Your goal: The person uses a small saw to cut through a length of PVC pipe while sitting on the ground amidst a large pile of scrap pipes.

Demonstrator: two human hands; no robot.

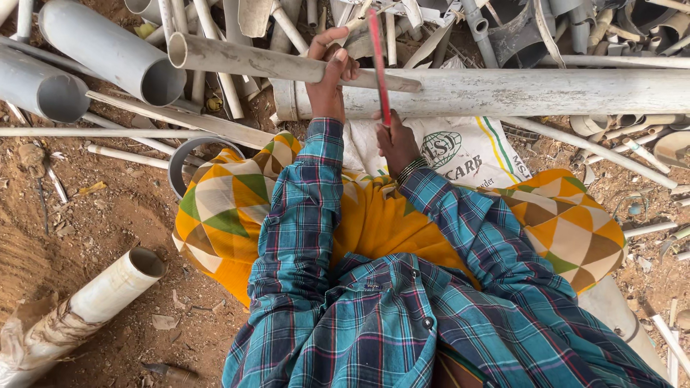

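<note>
left hand clamped the dirty white pipe across the bigger pipe; right hand gripped the red saw blade upright beside it. pipe looked light, stiff, dusty; best held near the cut.

A long thin pipe lay across a thick pipe in front of me. My left hand sat on the thin pipe. My right hand was just behind it, holding a blade. A sack lay under the thick pipe.
</note>
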